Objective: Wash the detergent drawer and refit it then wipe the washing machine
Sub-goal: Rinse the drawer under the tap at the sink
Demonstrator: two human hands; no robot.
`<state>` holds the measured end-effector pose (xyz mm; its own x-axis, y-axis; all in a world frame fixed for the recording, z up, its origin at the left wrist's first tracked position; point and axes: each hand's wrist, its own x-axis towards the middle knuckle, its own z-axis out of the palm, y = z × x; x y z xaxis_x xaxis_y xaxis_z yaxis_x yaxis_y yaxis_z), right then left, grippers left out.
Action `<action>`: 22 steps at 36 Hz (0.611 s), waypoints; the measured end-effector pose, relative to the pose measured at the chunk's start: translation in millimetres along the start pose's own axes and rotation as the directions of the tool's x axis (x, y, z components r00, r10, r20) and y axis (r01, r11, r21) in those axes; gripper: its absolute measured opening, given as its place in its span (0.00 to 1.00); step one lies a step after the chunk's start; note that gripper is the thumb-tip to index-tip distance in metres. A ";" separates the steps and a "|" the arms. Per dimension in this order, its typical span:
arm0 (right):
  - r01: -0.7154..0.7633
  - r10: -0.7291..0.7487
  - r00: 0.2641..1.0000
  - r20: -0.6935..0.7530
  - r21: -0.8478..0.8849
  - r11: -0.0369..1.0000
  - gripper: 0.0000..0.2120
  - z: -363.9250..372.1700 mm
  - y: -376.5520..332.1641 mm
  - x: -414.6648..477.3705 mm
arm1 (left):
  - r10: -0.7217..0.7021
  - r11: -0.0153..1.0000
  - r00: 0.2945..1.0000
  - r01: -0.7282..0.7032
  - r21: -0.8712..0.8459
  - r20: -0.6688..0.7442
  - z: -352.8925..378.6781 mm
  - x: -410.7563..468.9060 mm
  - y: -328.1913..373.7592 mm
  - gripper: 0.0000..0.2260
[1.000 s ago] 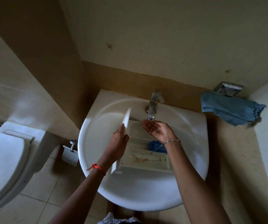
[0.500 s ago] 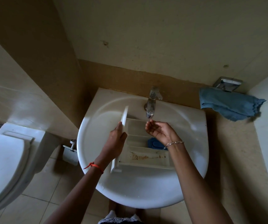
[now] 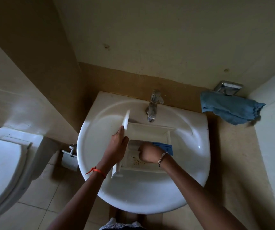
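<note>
Left fingers (image 3: 119,132) clamp the front panel (image 3: 126,120) of the detergent drawer (image 3: 150,130); right fingers (image 3: 141,152) curl tight inside it.

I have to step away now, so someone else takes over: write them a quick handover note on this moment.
Left hand grips the detergent drawer by its front panel. Right hand, fingers curled, is inside the drawer; whether it holds anything cannot be told. The drawer lies in the sink by the tap. Brown residue shows in one compartment, so washing is unfinished. Left: rinse, refit, wipe machine.
</note>
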<state>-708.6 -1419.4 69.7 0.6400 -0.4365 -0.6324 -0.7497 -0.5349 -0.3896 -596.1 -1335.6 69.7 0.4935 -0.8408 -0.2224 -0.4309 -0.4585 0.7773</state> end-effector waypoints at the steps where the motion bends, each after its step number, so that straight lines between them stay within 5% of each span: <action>1: -0.030 0.031 1.000 0.006 -0.053 0.998 0.17 -0.1 0.8 -0.8 | 0.002 1.000 1.000 -0.002 0.001 0.001 0.1 -0.3 0.0 0.20; 6: -0.012 0.002 0.999 -0.050 -0.203 0.979 0.15 5.3 -16.9 0.5 | 0.002 0.999 1.000 -0.002 0.032 -0.001 -0.3 0.4 -1.5 0.20; 11: 0.091 -0.089 0.991 -0.100 0.019 0.996 0.05 6.4 -26.6 8.9 | -0.021 1.000 1.000 0.021 0.017 0.003 -0.4 0.7 -1.0 0.21; 13: 0.111 -0.101 0.989 -0.104 0.095 0.989 0.10 9.4 -19.2 8.6 | -0.018 1.000 1.000 0.018 0.007 0.002 -0.4 0.1 -0.7 0.22; 18: -0.017 0.013 0.999 -0.032 -0.134 0.991 0.17 10.6 -0.5 4.4 | 0.002 1.000 1.000 -0.002 0.011 -0.003 0.4 -0.8 -1.3 0.22; 20: -0.029 0.025 0.995 -0.091 -0.040 0.999 0.12 2.1 0.6 2.7 | 0.002 1.000 1.000 -0.002 0.015 -0.001 0.9 -0.9 -1.8 0.22; 22: -0.039 0.078 0.985 -0.153 0.239 0.970 0.07 -11.3 5.0 3.2 | -0.001 1.000 1.000 0.001 0.016 0.006 1.3 -0.7 -2.0 0.22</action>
<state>-708.5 -1431.7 73.3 0.5979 -0.5824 -0.5507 -0.7928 -0.3285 -0.5133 -596.6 -1334.4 67.5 0.4892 -0.8423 -0.2265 -0.4428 -0.4636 0.7675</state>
